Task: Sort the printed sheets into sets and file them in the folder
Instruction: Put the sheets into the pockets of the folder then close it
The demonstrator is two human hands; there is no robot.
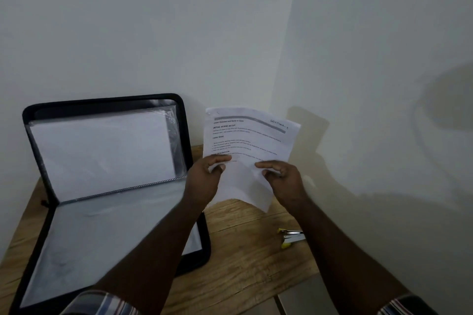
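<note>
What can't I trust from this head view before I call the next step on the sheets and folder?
- Printed sheets: body text too small and blurred to read; sheet count unclear, since they overlap.
- Their lower part: covered by the left hand and right hand.
- Stapler: half hidden behind the right forearm.
- Folder: near corner cut off by the frame's bottom edge; right edge crossed by the left forearm; what its plastic sleeves hold is unclear.

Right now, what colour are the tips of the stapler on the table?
Yellow; the stapler itself is silvery. The head view shows it best.
</note>
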